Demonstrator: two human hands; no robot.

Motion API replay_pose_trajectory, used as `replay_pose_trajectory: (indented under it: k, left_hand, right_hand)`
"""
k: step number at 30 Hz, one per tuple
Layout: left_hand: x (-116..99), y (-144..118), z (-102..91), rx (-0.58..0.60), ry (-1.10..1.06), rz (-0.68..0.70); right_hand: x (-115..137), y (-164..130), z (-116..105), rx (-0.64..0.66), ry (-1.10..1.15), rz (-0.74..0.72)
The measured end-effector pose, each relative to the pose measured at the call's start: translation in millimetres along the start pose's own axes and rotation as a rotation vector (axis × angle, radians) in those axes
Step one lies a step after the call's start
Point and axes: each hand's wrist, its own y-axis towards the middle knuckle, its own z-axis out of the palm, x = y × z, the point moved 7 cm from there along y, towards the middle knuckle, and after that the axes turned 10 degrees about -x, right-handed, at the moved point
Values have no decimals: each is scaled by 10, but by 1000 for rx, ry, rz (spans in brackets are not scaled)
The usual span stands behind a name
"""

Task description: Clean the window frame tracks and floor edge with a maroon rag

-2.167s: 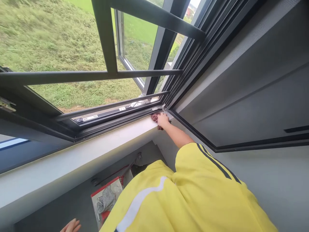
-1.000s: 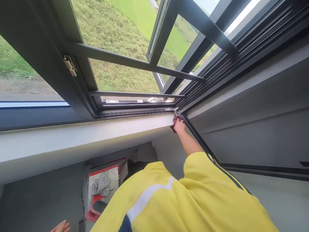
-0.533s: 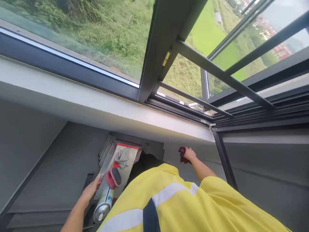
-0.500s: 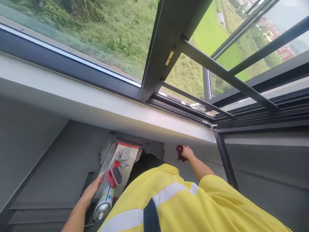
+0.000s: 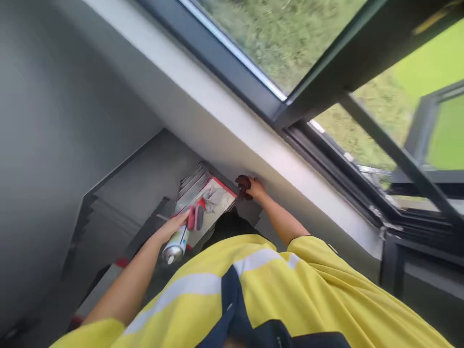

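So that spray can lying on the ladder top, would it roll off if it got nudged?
Probably. The spray can is a smooth cylinder lying on its side on the narrow ladder top, so a sideways push could roll it. The left hand rests on it, steadying it. Its shiny metal looks stiff and perhaps slippery.

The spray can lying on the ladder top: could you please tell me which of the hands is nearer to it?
Left. The left hand rests on the spray can. The right hand is farther off, holding a dark red cloth by the white sill wall.
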Motion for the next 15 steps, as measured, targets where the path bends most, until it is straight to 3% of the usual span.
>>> replay_pose_trajectory:
  k: [2,6,8,12,15]
  left_hand:
    - [31,23,-158,-22,-25,5]
    - [234,-30,-696,-186,14,13]
    - [379,-121,-870,-251,51,45]
    - [752,-373,-892,-255,129,-88]
    - [776,-618,-935,-326,145,-100]
  right_hand:
    - [179,168,72,11,-3,-41]
    - [549,350,152,27,-25,-137]
    - [687,374,130,-7,-4,-151]
    - [871,378,85,13,50,-145]
    - [1094,368,-31,35,69,-192]
